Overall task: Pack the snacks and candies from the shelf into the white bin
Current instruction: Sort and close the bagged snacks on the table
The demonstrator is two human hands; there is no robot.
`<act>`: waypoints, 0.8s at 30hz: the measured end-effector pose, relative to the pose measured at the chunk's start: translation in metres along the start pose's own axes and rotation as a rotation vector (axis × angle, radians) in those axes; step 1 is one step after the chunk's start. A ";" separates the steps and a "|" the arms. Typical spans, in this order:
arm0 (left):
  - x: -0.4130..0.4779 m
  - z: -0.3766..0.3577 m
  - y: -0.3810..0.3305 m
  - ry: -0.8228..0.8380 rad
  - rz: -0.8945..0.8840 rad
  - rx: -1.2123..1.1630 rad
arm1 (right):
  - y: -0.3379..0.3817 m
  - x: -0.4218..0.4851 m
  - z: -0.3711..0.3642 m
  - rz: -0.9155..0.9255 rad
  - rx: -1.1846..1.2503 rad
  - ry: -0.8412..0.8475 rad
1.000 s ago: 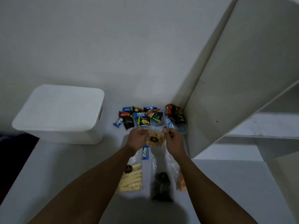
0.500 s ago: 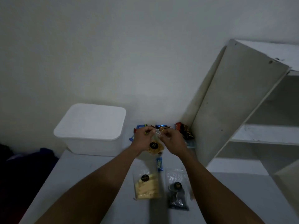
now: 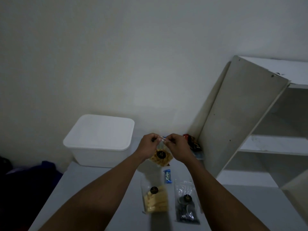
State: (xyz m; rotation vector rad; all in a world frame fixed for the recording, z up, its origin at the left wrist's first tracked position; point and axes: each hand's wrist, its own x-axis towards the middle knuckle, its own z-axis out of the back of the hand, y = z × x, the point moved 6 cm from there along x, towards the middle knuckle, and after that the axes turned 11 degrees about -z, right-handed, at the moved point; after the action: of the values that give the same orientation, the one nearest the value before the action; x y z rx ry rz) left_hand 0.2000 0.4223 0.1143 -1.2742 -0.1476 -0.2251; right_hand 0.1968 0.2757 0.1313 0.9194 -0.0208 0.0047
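My left hand (image 3: 148,146) and my right hand (image 3: 178,147) pinch the top edge of a clear bag of golden snacks (image 3: 161,157), which hangs between them above the surface. The white bin (image 3: 100,140) stands to the left, its lid on. Nearer to me lie a clear bag of pale yellow sticks (image 3: 155,201), a clear bag of dark cookies (image 3: 186,206) and a blue Kalpa bar (image 3: 168,176). Dark and red candy packets (image 3: 193,142) show behind my right hand, beside the shelf unit (image 3: 240,117); my hands hide the rest of the pile.
The white shelf unit's side panel rises at the right, with bare shelves (image 3: 273,145) beyond it. A dark blue cloth (image 3: 30,179) lies off the surface's left edge. A plain wall stands behind the bin.
The view has tilted up, showing more wall and shelf. Both hands have lifted the bag of golden snacks off the surface and now hold it by its top edge.
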 end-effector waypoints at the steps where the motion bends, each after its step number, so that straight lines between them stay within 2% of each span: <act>1: 0.000 0.000 0.000 0.006 -0.005 0.021 | 0.001 0.000 -0.001 0.001 -0.003 -0.002; 9: 0.000 0.000 -0.007 0.010 -0.039 0.010 | -0.001 0.005 -0.002 0.006 -0.069 -0.019; 13: 0.002 0.006 -0.001 -0.001 -0.035 0.051 | 0.002 0.003 -0.001 -0.020 0.017 0.055; 17: 0.002 0.014 0.004 -0.031 -0.024 0.129 | 0.000 0.005 -0.002 -0.049 -0.012 0.081; 24: 0.002 0.015 0.002 0.052 0.033 -0.009 | 0.006 0.005 -0.008 -0.048 -0.008 0.133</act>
State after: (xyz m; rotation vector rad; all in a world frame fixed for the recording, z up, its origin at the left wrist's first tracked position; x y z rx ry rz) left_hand 0.2024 0.4373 0.1171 -1.2778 -0.0811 -0.2299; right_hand 0.2014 0.2854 0.1316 0.9093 0.1243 0.0210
